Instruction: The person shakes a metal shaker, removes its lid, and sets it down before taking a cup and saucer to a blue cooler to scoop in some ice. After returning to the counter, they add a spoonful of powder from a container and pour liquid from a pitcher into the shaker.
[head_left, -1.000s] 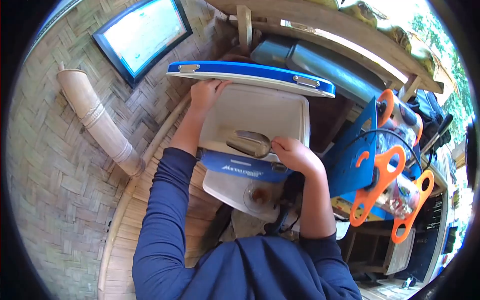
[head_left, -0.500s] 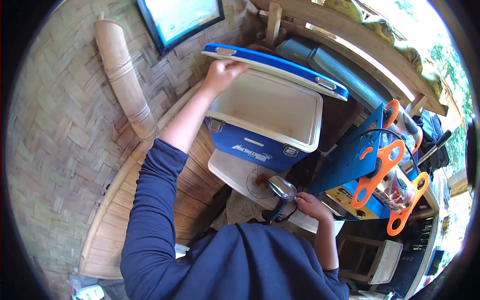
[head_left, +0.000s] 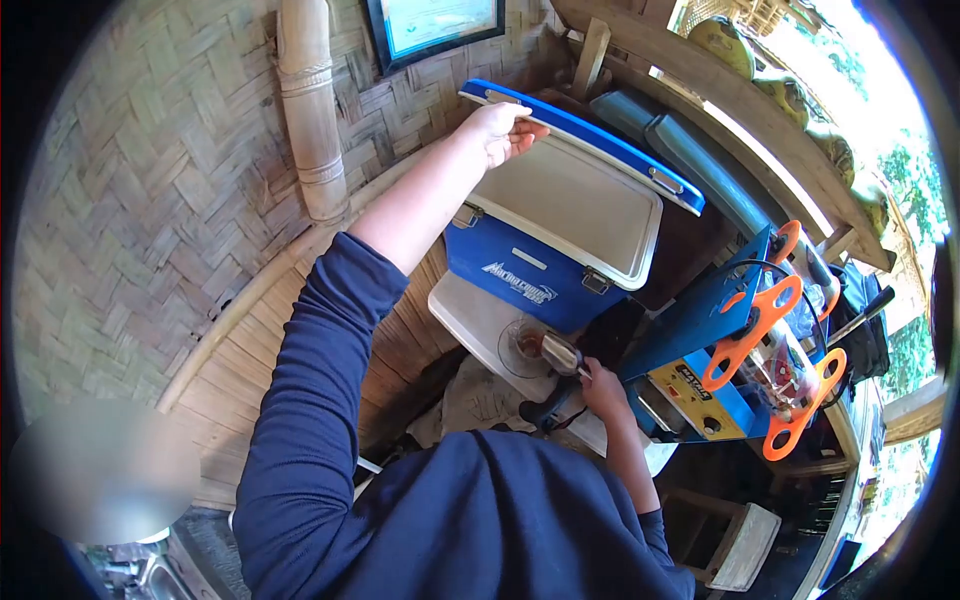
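A blue cooler box with a white inside stands with its lid tilted up at the back. My left hand holds the lid's edge near its left end, fingers bent around it. Lower down, my right hand is closed on the handle of a shiny metal scoop. The scoop's mouth is beside a clear round container with something brown in it, on the pale ledge in front of the cooler.
Right of the cooler stands a blue and yellow machine with orange handles. A woven wall with a bamboo tube and a framed sheet rises at left. A blurred patch covers the lower left; a wooden stool stands lower right.
My left hand has opened out from a pinch and now grips the lid, which sits lower over the cooler. The view has shifted, and the scoop is closer to the clear container.
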